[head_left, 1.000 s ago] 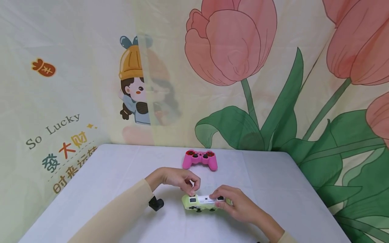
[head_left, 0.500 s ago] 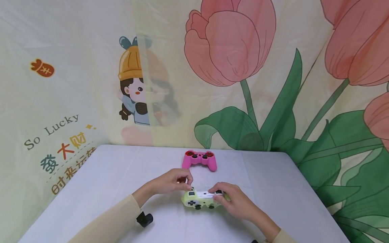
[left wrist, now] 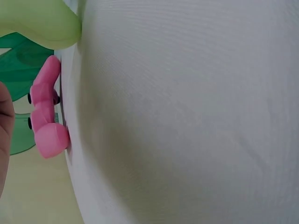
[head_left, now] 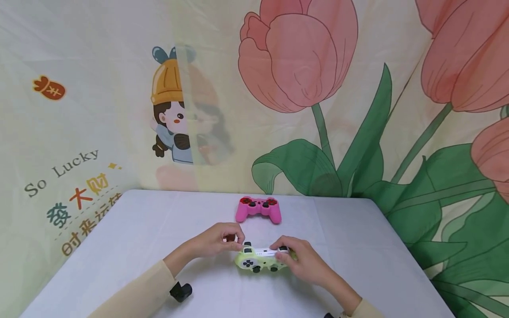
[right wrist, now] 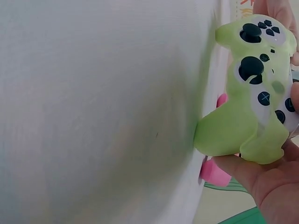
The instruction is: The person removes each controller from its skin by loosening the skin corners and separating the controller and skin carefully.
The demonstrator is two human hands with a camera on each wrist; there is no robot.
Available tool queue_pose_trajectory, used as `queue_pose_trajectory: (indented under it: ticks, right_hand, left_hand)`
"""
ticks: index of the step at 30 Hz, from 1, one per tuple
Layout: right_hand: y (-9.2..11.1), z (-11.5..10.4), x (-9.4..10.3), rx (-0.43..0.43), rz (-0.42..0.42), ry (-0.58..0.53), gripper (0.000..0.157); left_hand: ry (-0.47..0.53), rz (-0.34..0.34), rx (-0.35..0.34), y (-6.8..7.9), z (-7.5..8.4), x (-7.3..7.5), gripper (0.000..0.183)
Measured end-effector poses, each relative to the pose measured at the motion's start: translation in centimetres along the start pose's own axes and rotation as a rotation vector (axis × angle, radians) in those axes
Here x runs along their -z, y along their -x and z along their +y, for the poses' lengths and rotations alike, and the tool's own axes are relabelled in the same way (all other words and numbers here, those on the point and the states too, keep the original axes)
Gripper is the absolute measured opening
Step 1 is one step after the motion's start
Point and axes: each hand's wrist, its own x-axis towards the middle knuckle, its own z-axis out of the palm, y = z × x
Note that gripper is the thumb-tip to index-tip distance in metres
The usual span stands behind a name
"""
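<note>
A white game controller (head_left: 263, 252) in a pale green silicone cover (right wrist: 229, 126) is tilted up at the middle of the table, its sticks and buttons facing me. My right hand (head_left: 304, 260) grips its right end, thumb on the front and fingers over the top edge. At the left end my left hand (head_left: 216, 240) pinches the rim of the cover near the shoulder buttons. In the right wrist view the cover sits loosely around the lower grip, with a fold across the button side. The left wrist view shows only one green grip (left wrist: 42, 21) and a bit of hand.
Behind the hands a pink game controller (head_left: 259, 209) lies on the white-covered table (head_left: 191, 203). A black wrist-camera piece (head_left: 180, 292) hangs under the left sleeve. A printed tulip curtain (head_left: 306, 62) hangs along the table's far edge.
My left hand has moved left and slightly back, from the controller's top edge to its left corner. The controller has tipped so more of its front shows. The right hand keeps its grip.
</note>
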Motion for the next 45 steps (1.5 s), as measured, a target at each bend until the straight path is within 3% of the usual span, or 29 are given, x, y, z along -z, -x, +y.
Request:
queue_pose_trajectory:
  ticks: [8, 18, 22, 26, 32, 40, 45]
  right_hand:
    - [-0.1, -0.5, -0.1, -0.024, 0.024, 0.01, 0.011]
    - [-0.6, -0.7, -0.7, -0.058, 0.047, 0.012, 0.011]
    - [-1.0, -0.8, -0.7, -0.09, 0.043, 0.006, 0.012]
    - [-1.3, -0.8, -0.7, -0.113, 0.044, 0.012, 0.012]
    - [-1.5, -0.8, -0.8, -0.13, 0.036, 0.005, 0.012]
    - [-1.5, -0.8, -0.7, -0.127, 0.033, -0.009, 0.012]
    - [-1.4, -0.7, -0.8, -0.12, 0.036, -0.013, 0.011]
  left_hand:
    - [-0.114, 0.045, -0.036, 0.1, 0.8, -0.1, 0.002]
    - [-0.282, 0.156, 0.009, 0.7, 1.7, -0.4, 0.005]
    - [-0.276, 0.191, 0.033, 0.5, 1.5, -0.5, 0.003]
    - [-0.211, 0.216, 0.099, 0.4, 1.3, -0.5, 0.004]
    - [-0.126, 0.211, 0.153, 0.2, 1.2, -0.4, 0.004]
    - [-0.178, 0.137, 0.044, -0.6, 1.9, 0.0, 0.017]
    - [-0.174, 0.074, 0.029, -1.3, 2.5, 0.1, 0.026]
